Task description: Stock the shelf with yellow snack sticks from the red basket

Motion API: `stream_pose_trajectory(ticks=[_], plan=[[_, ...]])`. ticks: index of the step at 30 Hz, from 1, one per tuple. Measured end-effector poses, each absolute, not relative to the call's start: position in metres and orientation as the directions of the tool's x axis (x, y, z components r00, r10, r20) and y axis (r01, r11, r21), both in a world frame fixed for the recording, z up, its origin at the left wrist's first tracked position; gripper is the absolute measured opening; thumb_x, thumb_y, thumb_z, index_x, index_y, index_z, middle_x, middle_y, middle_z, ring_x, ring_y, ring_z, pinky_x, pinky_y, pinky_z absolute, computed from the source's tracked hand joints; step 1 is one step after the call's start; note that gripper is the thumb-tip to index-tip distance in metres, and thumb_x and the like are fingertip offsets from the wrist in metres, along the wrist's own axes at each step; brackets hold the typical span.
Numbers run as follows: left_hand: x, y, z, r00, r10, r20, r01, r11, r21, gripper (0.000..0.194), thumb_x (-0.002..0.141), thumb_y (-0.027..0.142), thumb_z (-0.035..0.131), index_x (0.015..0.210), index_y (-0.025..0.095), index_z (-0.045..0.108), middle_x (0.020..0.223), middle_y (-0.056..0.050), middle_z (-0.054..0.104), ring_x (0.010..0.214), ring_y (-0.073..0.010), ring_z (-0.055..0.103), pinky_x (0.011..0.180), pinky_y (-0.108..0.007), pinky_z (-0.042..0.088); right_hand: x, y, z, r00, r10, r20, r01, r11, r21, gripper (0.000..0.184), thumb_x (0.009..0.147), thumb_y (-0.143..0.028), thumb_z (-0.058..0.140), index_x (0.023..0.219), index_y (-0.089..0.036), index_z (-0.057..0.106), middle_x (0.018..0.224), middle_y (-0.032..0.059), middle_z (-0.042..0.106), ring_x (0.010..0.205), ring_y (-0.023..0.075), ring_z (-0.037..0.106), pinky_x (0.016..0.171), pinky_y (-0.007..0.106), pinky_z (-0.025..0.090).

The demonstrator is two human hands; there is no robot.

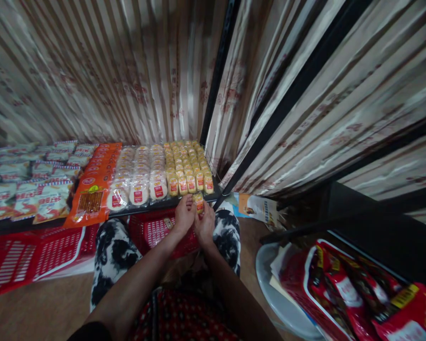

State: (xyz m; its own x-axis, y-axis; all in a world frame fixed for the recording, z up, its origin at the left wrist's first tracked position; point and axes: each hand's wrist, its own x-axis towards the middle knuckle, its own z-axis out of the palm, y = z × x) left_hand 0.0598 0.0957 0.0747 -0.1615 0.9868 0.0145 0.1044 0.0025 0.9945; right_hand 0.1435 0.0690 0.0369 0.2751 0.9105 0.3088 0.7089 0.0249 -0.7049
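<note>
Between both hands, just in front of the shelf edge, is a small yellow snack pack (pixel 199 203) with a red and white label. My left hand (pixel 185 213) has its fingers closed at the pack's left side. On the other side, my right hand (pixel 205 222) grips the pack's lower right edge. Rows of matching yellow packs (pixel 190 166) stand right behind it on the shelf. To their left lie rows of round white rice crackers (pixel 139 189) in clear wrappers with red labels. Beneath my hands is a red basket (pixel 145 232) with a small pale item inside.
An orange pretzel-stick bag (pixel 95 184) and several white snack bags (pixel 46 194) fill the shelf's left part. Another red basket (pixel 57 251) sits below. At right, a basket of red packets (pixel 344 284) rests by a grey stool (pixel 270 270). Black poles (pixel 270 128) stand before a curtain (pixel 145 71).
</note>
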Motion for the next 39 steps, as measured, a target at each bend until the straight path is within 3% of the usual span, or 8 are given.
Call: stream_pose_trajectory(ticks=[9, 15, 22, 31, 39], plan=[[0.065, 0.104, 0.082, -0.115, 0.97, 0.216, 0.265, -0.179, 0.947, 0.039, 0.072, 0.003, 0.046, 0.106, 0.016, 0.057, 0.107, -0.009, 0.061, 0.101, -0.0169, 0.06, 0.083, -0.031, 0.053, 0.152, 0.097, 0.044, 0.346, 0.862, 0.371, 0.617, 0.088, -0.782, 0.048, 0.08, -0.028, 0.05, 0.127, -0.016, 0.044, 0.113, 0.0125, 0.056, 0.104, 0.0239, 0.052, 0.091, 0.042, 0.043], [0.065, 0.109, 0.082, -0.048, 0.957, 0.287, 0.415, -0.242, 0.877, 0.035, 0.078, 0.01, 0.045, 0.11, 0.017, 0.057, 0.107, -0.009, 0.063, 0.103, -0.0188, 0.059, 0.094, -0.037, 0.049, 0.153, 0.111, 0.054, 0.408, 0.849, 0.336, 0.578, 0.045, -0.815, 0.04, 0.078, -0.032, 0.055, 0.113, -0.015, 0.047, 0.106, 0.0126, 0.057, 0.093, 0.0224, 0.056, 0.081, 0.037, 0.048], [0.066, 0.112, 0.085, 0.069, 0.937, 0.342, 0.552, -0.321, 0.769, 0.035, 0.085, 0.016, 0.039, 0.113, 0.014, 0.059, 0.121, -0.011, 0.059, 0.118, -0.0211, 0.051, 0.104, -0.04, 0.041, 0.153, 0.121, 0.053, 0.425, 0.845, 0.324, 0.566, 0.031, -0.824, 0.027, 0.08, -0.032, 0.051, 0.102, -0.017, 0.048, 0.098, 0.0092, 0.057, 0.079, 0.0186, 0.055, 0.077, 0.035, 0.047], [0.067, 0.117, 0.073, 0.108, 0.928, 0.356, 0.626, -0.341, 0.701, 0.037, 0.086, 0.016, 0.038, 0.116, 0.015, 0.06, 0.124, -0.011, 0.057, 0.118, -0.0212, 0.051, 0.104, -0.039, 0.042, 0.154, 0.123, 0.048, 0.336, 0.855, 0.394, 0.609, 0.122, -0.784, 0.021, 0.083, -0.02, 0.043, 0.102, -0.017, 0.052, 0.103, 0.0109, 0.055, 0.098, 0.0205, 0.051, 0.079, 0.034, 0.048], [0.064, 0.119, 0.064, 0.177, 0.889, 0.423, 0.697, -0.417, 0.583, 0.037, 0.088, 0.015, 0.037, 0.119, 0.012, 0.056, 0.125, -0.015, 0.054, 0.12, -0.0224, 0.049, 0.104, -0.04, 0.043, 0.161, 0.118, 0.049, 0.3, 0.793, 0.53, 0.721, 0.175, -0.671, 0.025, 0.09, -0.028, 0.04, 0.101, -0.015, 0.058, 0.115, 0.0145, 0.051, 0.116, 0.0226, 0.043, 0.098, 0.043, 0.04]])
